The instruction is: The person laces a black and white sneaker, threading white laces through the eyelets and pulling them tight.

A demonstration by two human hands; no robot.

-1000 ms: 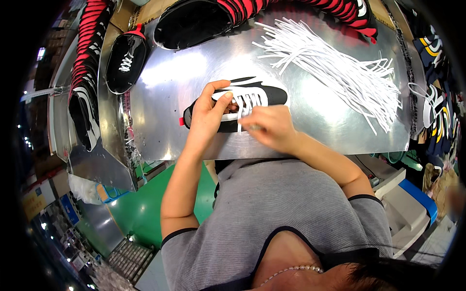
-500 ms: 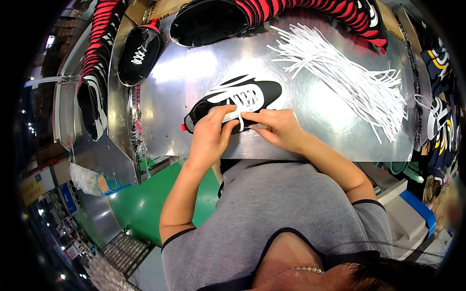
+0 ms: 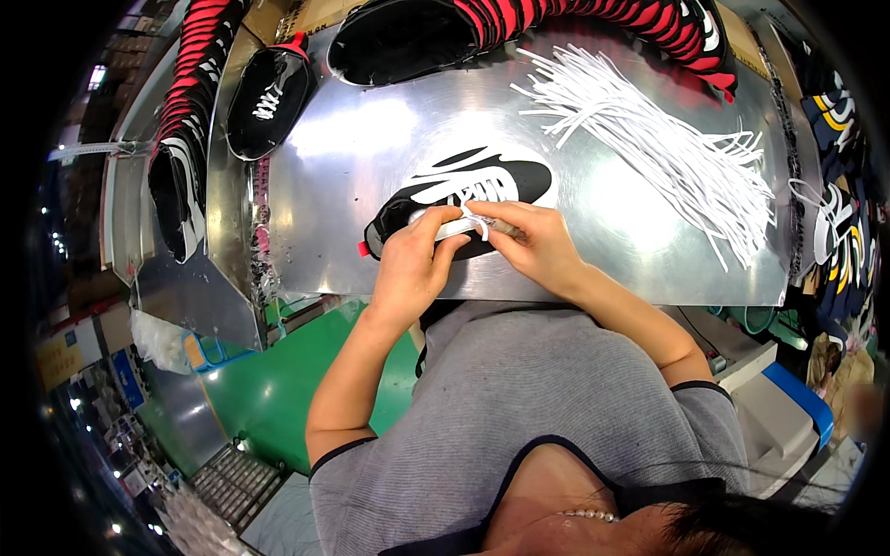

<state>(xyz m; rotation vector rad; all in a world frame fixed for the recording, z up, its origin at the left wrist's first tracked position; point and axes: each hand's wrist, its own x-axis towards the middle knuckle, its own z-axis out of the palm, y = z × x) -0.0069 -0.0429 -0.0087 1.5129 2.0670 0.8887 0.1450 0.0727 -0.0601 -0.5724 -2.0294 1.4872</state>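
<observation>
A black shoe upper (image 3: 531, 176) with white trim and a red heel tab lies on the metal table, its toe pointing right. White lacing (image 3: 496, 191) crosses its front. My left hand (image 3: 414, 258) pinches the near white eyelet edge between thumb and fingers. Close beside it, my right hand (image 3: 542, 248) is closed on a small slim tool (image 3: 503, 227) with a pale brown handle; its tip is hard to make out. A loop of white shoelace (image 3: 480, 225) stands out between the fingertips of both hands.
On the metal table (image 3: 324, 213), a bundle of white laces (image 3: 658, 157) lies at right. A long stack of red-and-black uppers (image 3: 575, 14) curves along the back. One laced upper (image 3: 269, 102) rests at far left, beside another nested stack (image 3: 181, 139).
Both hands have risen slightly away from me and shifted right, with the near edge of the upper. The lace that hung down near the right fingertips is now a small loop between the hands.
</observation>
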